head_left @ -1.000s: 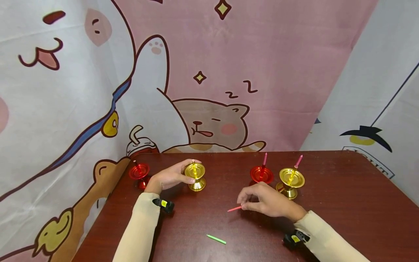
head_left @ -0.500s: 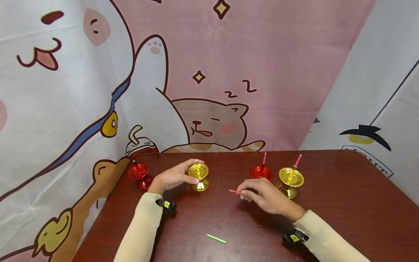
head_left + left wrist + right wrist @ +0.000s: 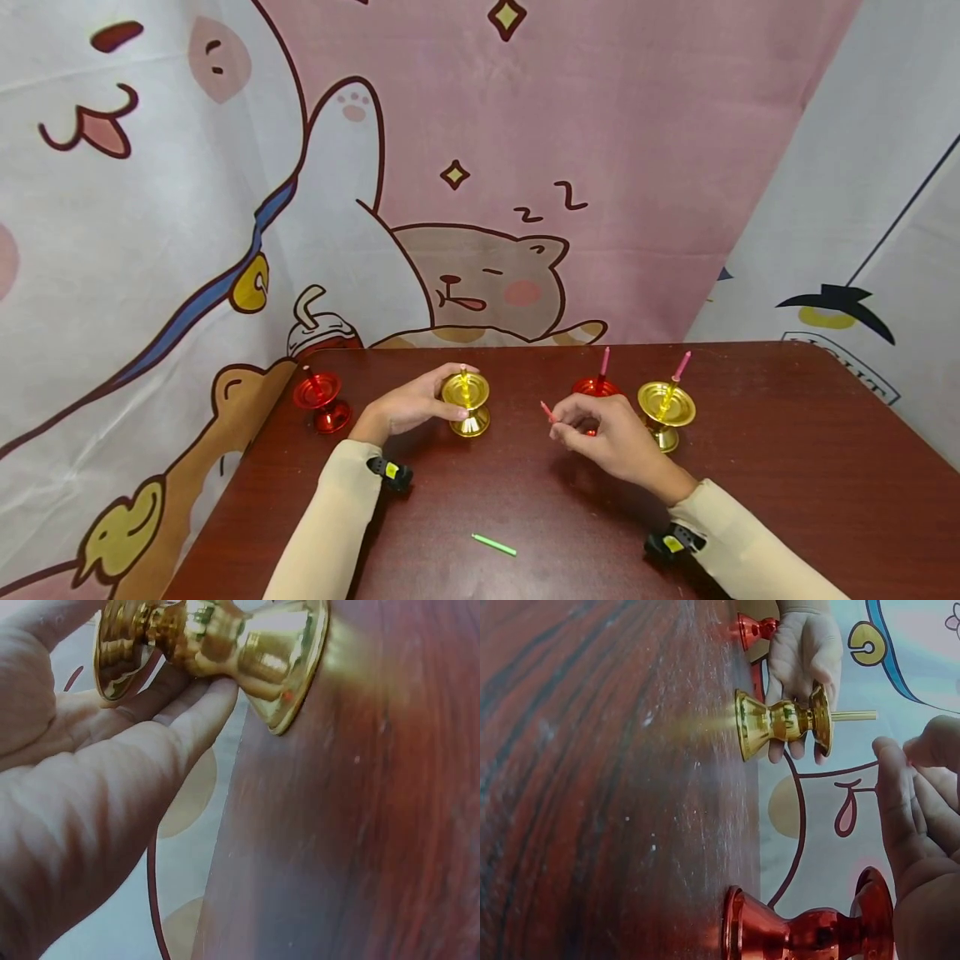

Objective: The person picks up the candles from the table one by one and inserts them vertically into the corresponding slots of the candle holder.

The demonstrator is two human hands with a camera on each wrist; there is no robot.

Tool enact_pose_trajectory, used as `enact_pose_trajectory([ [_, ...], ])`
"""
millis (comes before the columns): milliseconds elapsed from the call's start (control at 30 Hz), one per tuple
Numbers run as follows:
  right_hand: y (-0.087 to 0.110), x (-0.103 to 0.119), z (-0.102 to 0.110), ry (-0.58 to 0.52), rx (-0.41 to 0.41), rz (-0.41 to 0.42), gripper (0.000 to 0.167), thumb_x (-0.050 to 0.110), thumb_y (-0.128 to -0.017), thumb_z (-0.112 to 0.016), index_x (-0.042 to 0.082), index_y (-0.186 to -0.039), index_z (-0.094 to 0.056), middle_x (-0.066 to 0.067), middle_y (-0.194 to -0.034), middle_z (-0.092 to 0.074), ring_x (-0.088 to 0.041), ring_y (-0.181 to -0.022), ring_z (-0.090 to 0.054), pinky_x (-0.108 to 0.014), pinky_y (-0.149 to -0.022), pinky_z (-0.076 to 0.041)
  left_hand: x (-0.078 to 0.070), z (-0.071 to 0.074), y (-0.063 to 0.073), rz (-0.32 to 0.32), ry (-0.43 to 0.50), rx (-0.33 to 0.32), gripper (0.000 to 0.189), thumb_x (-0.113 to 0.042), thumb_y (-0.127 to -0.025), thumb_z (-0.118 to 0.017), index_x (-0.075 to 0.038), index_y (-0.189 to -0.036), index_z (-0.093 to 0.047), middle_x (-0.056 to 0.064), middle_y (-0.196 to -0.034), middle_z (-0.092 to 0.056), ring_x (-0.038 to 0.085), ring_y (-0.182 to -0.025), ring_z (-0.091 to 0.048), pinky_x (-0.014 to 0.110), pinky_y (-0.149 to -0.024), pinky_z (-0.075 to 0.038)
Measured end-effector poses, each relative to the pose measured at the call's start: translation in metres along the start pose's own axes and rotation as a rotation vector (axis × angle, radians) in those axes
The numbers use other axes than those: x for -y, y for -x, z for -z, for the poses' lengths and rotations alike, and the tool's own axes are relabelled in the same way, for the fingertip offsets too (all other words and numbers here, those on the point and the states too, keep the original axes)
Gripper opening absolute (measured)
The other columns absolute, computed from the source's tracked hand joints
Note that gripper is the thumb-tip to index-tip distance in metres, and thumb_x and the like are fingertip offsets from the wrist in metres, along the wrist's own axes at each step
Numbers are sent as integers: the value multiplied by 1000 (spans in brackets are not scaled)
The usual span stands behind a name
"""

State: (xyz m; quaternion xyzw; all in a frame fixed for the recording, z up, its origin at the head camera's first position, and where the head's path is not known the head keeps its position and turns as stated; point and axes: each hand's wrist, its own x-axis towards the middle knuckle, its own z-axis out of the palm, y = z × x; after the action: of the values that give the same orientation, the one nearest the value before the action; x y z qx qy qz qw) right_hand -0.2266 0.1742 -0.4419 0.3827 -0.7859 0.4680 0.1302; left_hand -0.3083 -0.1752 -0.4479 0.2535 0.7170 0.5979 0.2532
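My left hand (image 3: pixel 412 405) grips a shiny gold candle holder (image 3: pixel 470 422) from its left side, thumb in front and the other fingers behind. A thin yellow tube stands up from its dish. The holder's base meets the tabletop in the left wrist view. Between thumb and fingertips, my right hand (image 3: pixel 621 440) pinches a small pinkish-red candle (image 3: pixel 547 411), its tip slanting up and left. This candle is to the right of the gold holder, apart from it. A green candle (image 3: pixel 493 545) lies on the table, nearer to me than both hands.
Behind my right hand stands a red holder (image 3: pixel 596 387) bearing a pink candle (image 3: pixel 606 362). Just right of it, another gold holder (image 3: pixel 667 408) bears a pink candle too. A second red holder (image 3: pixel 322 408) is at the far left. A cartoon-printed cloth (image 3: pixel 645 150) hangs beyond the table.
My left hand and the gold holder have shifted to the right. My right hand has risen away from me, and its candle has swung from pointing left to pointing up and left.
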Motion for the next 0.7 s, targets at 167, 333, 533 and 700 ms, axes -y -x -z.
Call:
enact_pose_trajectory([
  [167, 0, -1, 1, -30, -44, -20, 26, -12, -91, -82, 10, -102, -74, 3, -91, -80, -15, -78, -78, -24, -70, -63, 0, -5, -4, 12, -17, -10, 76, 3, -97, -79, -2, -161, -39, 16, -144, -59, 28, -130, -60, 36, -110, -52],
  [333, 0, -1, 1, -62, -58, -42, 27, -15, -91, -79, 9, -102, -72, -1, -94, -82, -19, -77, -79, -26, -71, -64, -2, -12, -8, 7, -24, -1, 77, 2, -98, -79, -2, -162, -38, 17, -145, -58, 28, -130, -60, 38, -110, -53],
  [533, 0, 2, 3, -80, -73, -115, 20, -9, -95, -79, 8, -102, -73, -3, -98, -83, -21, -82, -80, -25, -72, -63, -3, -21, -12, 1, -25, 4, 75, 3, -98, -78, -2, -161, -39, 17, -145, -59, 28, -131, -60, 40, -112, -52],
  [700, 0, 4, 4, -43, -95, -145, 14, 0, -99, -81, 13, -103, -77, -3, -96, -83, -22, -79, -79, -24, -65, -59, -4, -27, -14, -3, -42, 9, 74, 3, -98, -78, -3, -161, -39, 16, -145, -59, 29, -131, -60, 42, -113, -52],
])
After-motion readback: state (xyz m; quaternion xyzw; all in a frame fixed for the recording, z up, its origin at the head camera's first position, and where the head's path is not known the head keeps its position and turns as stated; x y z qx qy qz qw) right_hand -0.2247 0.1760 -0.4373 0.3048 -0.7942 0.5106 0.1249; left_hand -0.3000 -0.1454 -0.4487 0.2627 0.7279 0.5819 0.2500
